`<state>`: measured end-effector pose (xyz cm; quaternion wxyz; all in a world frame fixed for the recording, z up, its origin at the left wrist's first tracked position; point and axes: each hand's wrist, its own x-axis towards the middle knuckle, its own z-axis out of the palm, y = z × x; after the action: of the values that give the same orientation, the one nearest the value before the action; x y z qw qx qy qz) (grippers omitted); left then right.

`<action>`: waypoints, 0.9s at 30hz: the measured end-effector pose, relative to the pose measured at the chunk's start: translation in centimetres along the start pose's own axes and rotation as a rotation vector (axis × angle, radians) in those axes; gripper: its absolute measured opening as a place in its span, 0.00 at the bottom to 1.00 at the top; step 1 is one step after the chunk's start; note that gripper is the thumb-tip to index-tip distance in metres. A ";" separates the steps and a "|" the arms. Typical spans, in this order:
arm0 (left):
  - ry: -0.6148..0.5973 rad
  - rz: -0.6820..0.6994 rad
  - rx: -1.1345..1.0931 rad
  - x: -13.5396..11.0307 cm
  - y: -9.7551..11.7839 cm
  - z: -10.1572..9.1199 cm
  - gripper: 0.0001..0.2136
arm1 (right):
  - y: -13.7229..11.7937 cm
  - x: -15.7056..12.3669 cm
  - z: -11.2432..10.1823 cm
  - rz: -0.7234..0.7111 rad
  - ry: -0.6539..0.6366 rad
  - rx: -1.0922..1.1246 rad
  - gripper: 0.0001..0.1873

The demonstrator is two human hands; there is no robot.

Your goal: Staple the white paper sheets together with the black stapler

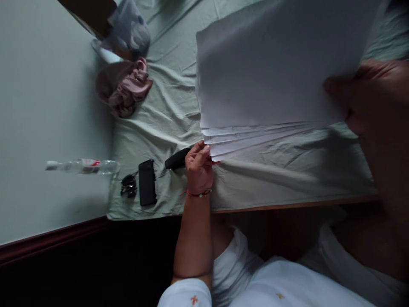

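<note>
A stack of white paper sheets (271, 72) is held up over the cloth-covered table, its lower edges fanned out at the left. My right hand (377, 94) grips the stack at its right end, thumb on the near face. At the lower left corner of the fan, my left hand (200, 166) is closed on the edges of the sheets, thumb against fingers; a red string bracelet circles that wrist. Just left of these fingers, a black object (177, 158) lies on the cloth, partly covered by the hand. The paper's top edge runs out of view.
The pale green cloth (172, 106) is wrinkled. On the left are a black phone-like case (147, 182), keys (128, 185), a clear plastic bottle (86, 166), a pink fabric bundle (131, 87) and a plastic bag (132, 30). A wall (41, 94) borders the table's left side.
</note>
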<state>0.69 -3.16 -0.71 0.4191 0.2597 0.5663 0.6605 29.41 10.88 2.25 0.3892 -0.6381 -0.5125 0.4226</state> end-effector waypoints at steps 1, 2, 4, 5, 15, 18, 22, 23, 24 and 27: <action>0.001 0.016 -0.007 0.0 -0.1 0.0 0.14 | -0.1 -0.1 0.0 0.001 -0.002 -0.021 0.15; 0.002 0.028 -0.011 0.1 -0.2 0.0 0.15 | -0.2 -0.3 0.1 0.002 -0.003 -0.027 0.15; 0.003 0.031 0.001 0.2 -0.4 0.0 0.17 | -0.7 -0.6 0.2 0.005 -0.002 0.003 0.13; 0.007 0.027 0.014 0.2 -0.4 0.1 0.17 | -0.9 -0.7 0.3 0.013 -0.003 0.013 0.13; 0.002 0.028 0.035 0.4 -0.6 -0.2 0.18 | -1.8 -1.3 0.3 0.063 0.024 -0.078 0.14; 0.010 0.026 0.035 0.4 -0.7 -0.3 0.18 | -1.9 -1.5 0.4 0.057 0.038 -0.125 0.15; 0.021 0.034 0.033 0.5 -0.7 -0.3 0.17 | -2.2 -1.6 0.5 0.090 0.026 -0.124 0.12; 0.021 0.039 0.035 0.5 -0.7 -0.3 0.17 | -2.1 -1.6 0.5 0.088 0.019 -0.121 0.12; 0.018 0.042 0.039 0.5 -0.8 -0.4 0.17 | -2.0 -1.5 0.5 0.079 0.011 -0.122 0.12; 0.013 0.045 0.074 0.6 -1.0 -0.7 0.15 | -1.3 -1.2 0.2 0.019 -0.019 -0.050 0.13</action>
<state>0.09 -3.04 -1.87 0.3905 0.2835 0.5869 0.6502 28.67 9.99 3.59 0.3643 -0.6483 -0.5206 0.4194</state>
